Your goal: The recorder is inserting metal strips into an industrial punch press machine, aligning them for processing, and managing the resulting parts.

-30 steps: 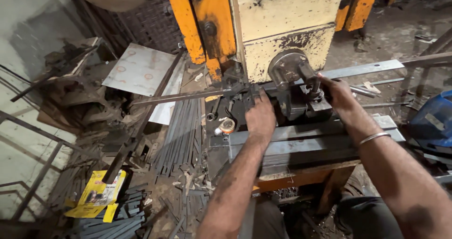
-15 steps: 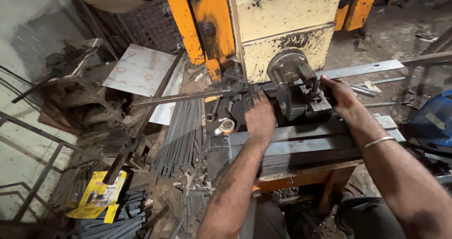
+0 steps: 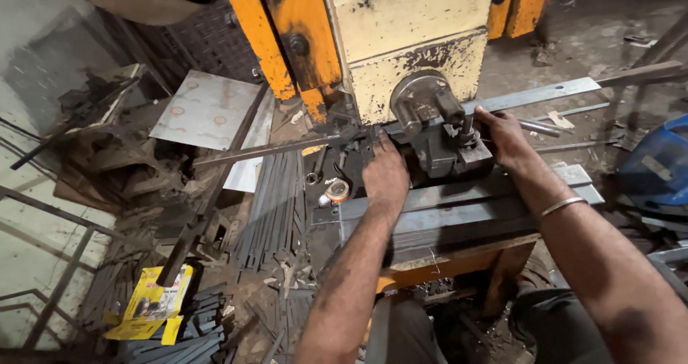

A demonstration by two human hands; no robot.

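A long flat metal strip [image 3: 272,150] runs from the left into the dark tool block [image 3: 448,152] of a yellow and orange press machine [image 3: 401,34]. It comes out to the right as a lighter bar [image 3: 545,94]. My left hand [image 3: 385,174] presses down on the strip just left of the tool, fingers closed over it. On the right side of the block, my right hand [image 3: 505,135] grips the strip, with a metal bangle [image 3: 563,206] on that wrist. The fingertips of both hands are partly hidden by the machine.
Flat bars lie stacked on the machine's steel table [image 3: 459,213]. Several cut metal strips [image 3: 276,206] and scrap cover the floor at the left, beside a metal sheet [image 3: 204,109], a yellow packet [image 3: 154,303] and a railing frame [image 3: 43,264]. A blue object [image 3: 659,163] sits at the right.
Both hands stay at the tool block on the strip; only the view shifts slightly.
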